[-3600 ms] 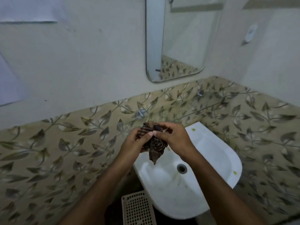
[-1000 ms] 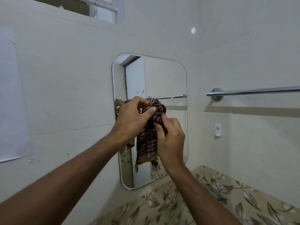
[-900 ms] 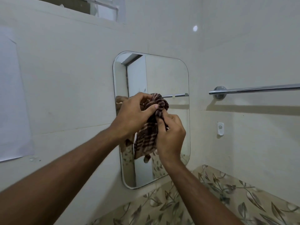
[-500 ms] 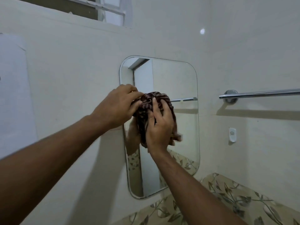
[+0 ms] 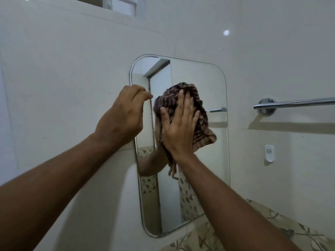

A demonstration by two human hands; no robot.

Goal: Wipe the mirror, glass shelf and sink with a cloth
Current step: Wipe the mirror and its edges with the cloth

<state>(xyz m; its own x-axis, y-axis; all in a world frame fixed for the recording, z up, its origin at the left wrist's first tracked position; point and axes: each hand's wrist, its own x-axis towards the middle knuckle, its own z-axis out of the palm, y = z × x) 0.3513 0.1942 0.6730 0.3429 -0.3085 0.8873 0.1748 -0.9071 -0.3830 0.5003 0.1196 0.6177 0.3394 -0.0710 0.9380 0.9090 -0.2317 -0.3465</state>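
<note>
Fingers of right hand (image 5: pixel 178 129) straight and spread, pressing striped cloth (image 5: pixel 183 102) flat against upper middle of mirror (image 5: pixel 208 84) — wiping step just begun. Left hand (image 5: pixel 123 113) loosely curled, holding nothing, just beside cloth. Half a second ago gripped cloth too; now off it. Next, probably: sweeping strokes across glass, pressure kept even. Shelf, sink out of view.

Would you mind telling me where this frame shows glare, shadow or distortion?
Head view: a small bright glare spot on the upper wall; the towel bar casts a soft shadow beneath; wide-angle lens bows the mirror edges; cloth fringe slightly blurred.
</note>
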